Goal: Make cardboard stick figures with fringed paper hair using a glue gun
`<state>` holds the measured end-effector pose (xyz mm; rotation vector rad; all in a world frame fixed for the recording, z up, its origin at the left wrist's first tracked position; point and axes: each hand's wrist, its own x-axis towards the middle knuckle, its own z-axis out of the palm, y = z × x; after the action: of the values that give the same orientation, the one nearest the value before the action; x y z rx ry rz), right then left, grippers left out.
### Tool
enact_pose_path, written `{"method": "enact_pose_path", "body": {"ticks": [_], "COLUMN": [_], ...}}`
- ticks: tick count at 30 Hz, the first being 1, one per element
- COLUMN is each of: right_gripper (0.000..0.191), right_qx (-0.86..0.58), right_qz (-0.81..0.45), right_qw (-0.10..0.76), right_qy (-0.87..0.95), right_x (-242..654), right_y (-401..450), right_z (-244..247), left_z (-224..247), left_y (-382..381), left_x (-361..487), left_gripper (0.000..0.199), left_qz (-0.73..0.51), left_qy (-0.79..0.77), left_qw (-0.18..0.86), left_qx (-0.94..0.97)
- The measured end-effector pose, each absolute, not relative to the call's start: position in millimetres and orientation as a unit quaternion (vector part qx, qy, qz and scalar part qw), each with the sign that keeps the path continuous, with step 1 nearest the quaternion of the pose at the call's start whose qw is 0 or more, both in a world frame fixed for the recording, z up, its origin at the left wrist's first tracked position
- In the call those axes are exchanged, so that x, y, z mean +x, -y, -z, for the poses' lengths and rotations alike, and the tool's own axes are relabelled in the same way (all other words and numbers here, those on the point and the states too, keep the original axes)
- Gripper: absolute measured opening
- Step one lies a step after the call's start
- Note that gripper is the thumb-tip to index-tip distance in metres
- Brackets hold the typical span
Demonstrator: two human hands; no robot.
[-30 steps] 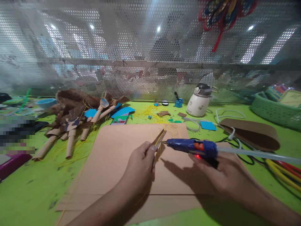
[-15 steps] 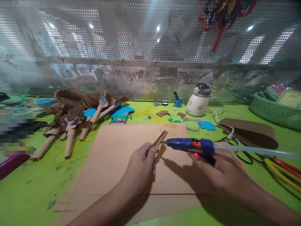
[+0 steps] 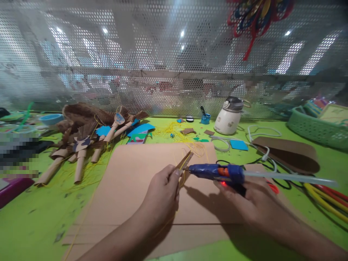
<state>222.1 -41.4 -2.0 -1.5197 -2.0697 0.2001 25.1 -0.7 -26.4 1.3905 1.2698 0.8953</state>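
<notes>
My left hand [image 3: 165, 185] pinches a narrow folded strip of brown paper [image 3: 186, 159], its far end pointing up and away. Yellow string [image 3: 183, 177] runs along the strip and loops over the sheets beyond it. In my right hand [image 3: 248, 197] is a blue hot glue gun [image 3: 214, 172], held level, with a red light glowing near its trigger. A long translucent glue stick [image 3: 288, 177] sticks out of its back. The gun's nozzle is right at the strip, near my left thumb; whether it touches is hard to tell. Under both hands lie large brown paper sheets [image 3: 127, 195].
Rolled brown paper figures [image 3: 80, 159] with yellow strings lie at the left. A white bottle [image 3: 228, 116], a small blue pot [image 3: 206, 118] and paper scraps stand at the back. Cables, a brown paper loop [image 3: 288, 152] and a green basket [image 3: 315, 127] are at the right.
The glue gun in my right hand has moved slightly left and down, bringing its nozzle closer to my left thumb. My left hand keeps its hold on the strip.
</notes>
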Motion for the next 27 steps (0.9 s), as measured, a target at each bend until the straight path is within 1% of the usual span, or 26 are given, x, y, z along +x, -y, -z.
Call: {"method": "enact_pose_path", "body": {"ticks": [3, 7, 11, 14, 16, 19, 27], "right_gripper": [0.022, 0.022, 0.021, 0.023, 0.022, 0.020, 0.029], "right_qx": [-0.555, -0.553, -0.547, -0.551, -0.546, -0.536, -0.581], "right_qz": [-0.082, -0.085, -0.069, -0.058, -0.058, -0.064, -0.039], "right_qw": [0.286, 0.288, 0.274, 0.276, 0.279, 0.282, 0.310], "right_qy": [0.777, 0.778, 0.788, 0.785, 0.788, 0.793, 0.752], "right_x": [221.7, 223.2, 224.4, 224.4, 223.9, 224.0, 239.1], "right_y": [42.6, 43.6, 43.0, 42.1, 41.9, 41.6, 29.3], "right_z": [2.4, 2.1, 2.3, 1.6, 0.8, -0.2, 3.6], "left_z": [24.1, 26.8, 27.8, 24.6, 22.5, 21.6, 22.6], "left_y": [0.6, -0.4, -0.5, -0.2, -0.1, 0.1, 1.8], "left_x": [24.9, 24.1, 23.4, 23.5, 23.9, 24.9, 24.9], "left_gripper": [0.022, 0.019, 0.021, 0.021, 0.021, 0.022, 0.020], "left_qz": [-0.375, -0.371, -0.370, -0.370, -0.370, -0.368, -0.388], "left_qy": [-0.534, -0.532, -0.528, -0.531, -0.534, -0.535, -0.538], "left_qw": [0.474, 0.478, 0.468, 0.457, 0.452, 0.468, 0.495], "left_qx": [0.591, 0.593, 0.604, 0.611, 0.611, 0.599, 0.561]}}
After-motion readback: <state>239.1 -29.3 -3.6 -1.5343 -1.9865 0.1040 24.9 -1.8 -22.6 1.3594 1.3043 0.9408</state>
